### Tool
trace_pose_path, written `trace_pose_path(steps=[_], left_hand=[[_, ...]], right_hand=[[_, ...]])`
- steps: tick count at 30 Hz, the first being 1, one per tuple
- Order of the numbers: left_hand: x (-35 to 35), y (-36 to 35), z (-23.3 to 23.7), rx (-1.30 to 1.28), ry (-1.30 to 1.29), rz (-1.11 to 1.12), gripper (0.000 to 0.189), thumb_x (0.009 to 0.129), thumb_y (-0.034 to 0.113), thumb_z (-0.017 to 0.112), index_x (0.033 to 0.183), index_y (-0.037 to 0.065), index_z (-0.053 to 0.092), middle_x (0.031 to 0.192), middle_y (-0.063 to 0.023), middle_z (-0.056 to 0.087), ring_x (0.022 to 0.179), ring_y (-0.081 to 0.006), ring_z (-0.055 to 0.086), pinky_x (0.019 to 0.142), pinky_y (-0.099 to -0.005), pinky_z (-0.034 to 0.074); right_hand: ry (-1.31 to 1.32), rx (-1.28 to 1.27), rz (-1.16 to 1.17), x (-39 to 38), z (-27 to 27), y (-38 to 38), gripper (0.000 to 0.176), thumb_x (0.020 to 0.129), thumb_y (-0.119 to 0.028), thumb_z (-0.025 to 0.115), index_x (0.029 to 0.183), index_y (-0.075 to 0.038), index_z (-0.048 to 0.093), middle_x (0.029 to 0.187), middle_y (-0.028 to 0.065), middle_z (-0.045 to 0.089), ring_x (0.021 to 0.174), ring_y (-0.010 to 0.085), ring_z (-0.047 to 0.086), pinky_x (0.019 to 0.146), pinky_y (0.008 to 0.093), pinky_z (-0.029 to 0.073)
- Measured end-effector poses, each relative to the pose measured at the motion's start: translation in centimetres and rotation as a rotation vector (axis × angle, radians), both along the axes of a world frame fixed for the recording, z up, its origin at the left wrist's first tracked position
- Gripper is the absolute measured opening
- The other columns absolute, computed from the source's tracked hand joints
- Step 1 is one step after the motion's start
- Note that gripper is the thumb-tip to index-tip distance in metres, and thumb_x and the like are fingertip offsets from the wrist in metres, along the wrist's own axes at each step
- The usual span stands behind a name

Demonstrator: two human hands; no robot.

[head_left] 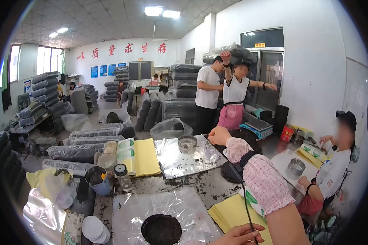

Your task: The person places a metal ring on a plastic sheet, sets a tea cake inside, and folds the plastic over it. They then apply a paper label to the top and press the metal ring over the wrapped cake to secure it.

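Note:
My right arm stretches forward in a pink patterned sleeve, a black strap round the wrist. At its end my right hand (220,135) is closed in a fist above the far metal sheet, with nothing seen in it. My left hand (242,235) is at the bottom edge, its fingers pinching a thin black cable (246,208) that runs up along the right forearm to the strap. Left of that hand, a dark round cake of flaky material (161,229) lies on clear film (129,210). Yellow sheets (227,214) lie beneath and beside my hands.
A metal ring (187,143) stands on the shiny sheet (192,163). A blue cup (98,181), a glass jar (123,177) and white discs (95,228) are at left. Two people stand ahead; another person (335,159) works at right beside a second ring (295,168).

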State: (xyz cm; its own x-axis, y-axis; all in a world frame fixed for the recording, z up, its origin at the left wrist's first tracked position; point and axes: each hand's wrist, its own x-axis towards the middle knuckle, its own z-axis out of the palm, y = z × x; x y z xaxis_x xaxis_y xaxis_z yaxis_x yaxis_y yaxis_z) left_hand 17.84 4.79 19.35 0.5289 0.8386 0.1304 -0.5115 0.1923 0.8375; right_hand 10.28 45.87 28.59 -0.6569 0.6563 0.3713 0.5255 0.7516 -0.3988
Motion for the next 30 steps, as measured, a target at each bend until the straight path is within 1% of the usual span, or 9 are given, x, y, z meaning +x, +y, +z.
trace_pose_path(steps=[3,10,15,18,21,25,28,29,30], left_hand=[[-0.3,2.1,-4.9,-0.091,0.113,0.166,0.032,0.104,0.021,0.053,0.129,0.001,0.054,0.099,-0.0076,0.068,0.092,-0.0164,0.067,0.083,-0.0281,0.053],[-2.7,0.4,-0.7,0.008,0.058,0.047,0.033,0.103,0.020,0.053,0.130,0.000,0.051,0.096,-0.0079,0.067,0.090,-0.0157,0.067,0.081,-0.0279,0.054],[-3.6,5.7,-6.9,-0.136,0.086,0.132,0.033,0.102,0.016,0.053,0.129,-0.004,0.051,0.095,-0.0091,0.068,0.088,-0.0180,0.068,0.079,-0.0293,0.057],[-4.6,2.6,-0.2,-0.043,0.133,0.161,0.032,0.102,0.015,0.054,0.128,-0.004,0.052,0.097,-0.0110,0.068,0.087,-0.0191,0.069,0.079,-0.0297,0.057],[-4.4,2.5,-3.6,-0.153,0.121,0.142,0.033,0.102,0.016,0.054,0.130,-0.002,0.052,0.098,-0.0101,0.067,0.088,-0.0188,0.069,0.079,-0.0296,0.057],[-6.7,-0.2,-1.8,-0.007,0.179,0.151,0.040,0.102,0.018,0.057,0.136,0.000,0.048,0.110,-0.0093,0.066,0.097,-0.0181,0.066,0.082,-0.0298,0.055],[-14.3,-2.9,-1.2,-0.031,0.575,0.399,0.035,0.098,0.024,0.061,0.126,0.003,0.061,0.108,-0.0087,0.070,0.093,-0.0221,0.069,0.078,-0.0347,0.054],[-18.0,-2.2,-6.9,-0.052,0.642,0.465,0.036,0.094,0.016,0.063,0.129,0.006,0.063,0.127,-0.0095,0.065,0.117,-0.0194,0.061,0.100,-0.0350,0.046],[-21.7,-2.9,-5.5,-0.048,0.880,0.616,0.039,0.091,0.015,0.071,0.127,0.005,0.063,0.117,-0.0074,0.070,0.106,-0.0159,0.065,0.089,-0.0283,0.051]], right_hand=[[-0.061,-0.076,-0.037,1.2,0.4,0.0,0.016,0.072,-0.019,0.068,0.078,-0.007,0.078,0.078,0.0162,0.073,0.077,0.0308,0.072,0.076,0.0388,0.057],[-0.157,0.140,-0.040,2.7,0.3,0.7,0.017,0.083,-0.013,0.069,0.088,0.002,0.075,0.072,0.0103,0.073,0.065,0.0174,0.072,0.066,0.0309,0.058],[-0.175,0.053,-0.054,2.0,0.0,0.1,0.018,0.081,-0.015,0.069,0.087,0.001,0.074,0.072,0.0112,0.073,0.066,0.0188,0.072,0.071,0.0324,0.057],[-0.150,0.200,-0.036,0.9,0.9,0.0,0.018,0.080,-0.017,0.069,0.087,-0.002,0.075,0.076,0.0121,0.073,0.072,0.0225,0.072,0.076,0.0348,0.057],[-0.185,0.180,-0.103,0.6,-0.4,-0.3,0.018,0.077,-0.019,0.068,0.087,-0.008,0.078,0.087,0.0150,0.074,0.086,0.0311,0.071,0.080,0.0400,0.056],[0.019,0.007,0.046,0.8,-3.2,-3.1,0.024,0.080,-0.023,0.069,0.097,-0.008,0.076,0.088,0.0141,0.074,0.084,0.0299,0.072,0.077,0.0395,0.056],[-0.170,-0.148,0.417,4.0,-8.1,-9.5,0.035,0.086,-0.030,0.068,0.113,-0.008,0.071,0.089,0.0123,0.074,0.079,0.0238,0.070,0.076,0.0371,0.055],[-0.318,-0.348,0.674,5.5,-7.7,-12.4,0.034,0.087,-0.029,0.068,0.112,-0.006,0.069,0.091,0.0122,0.074,0.082,0.0220,0.070,0.076,0.0368,0.054],[-0.409,-0.411,0.666,6.0,-7.2,-14.9,0.035,0.087,-0.028,0.068,0.113,-0.006,0.068,0.094,0.0120,0.074,0.085,0.0233,0.070,0.077,0.0366,0.054]])
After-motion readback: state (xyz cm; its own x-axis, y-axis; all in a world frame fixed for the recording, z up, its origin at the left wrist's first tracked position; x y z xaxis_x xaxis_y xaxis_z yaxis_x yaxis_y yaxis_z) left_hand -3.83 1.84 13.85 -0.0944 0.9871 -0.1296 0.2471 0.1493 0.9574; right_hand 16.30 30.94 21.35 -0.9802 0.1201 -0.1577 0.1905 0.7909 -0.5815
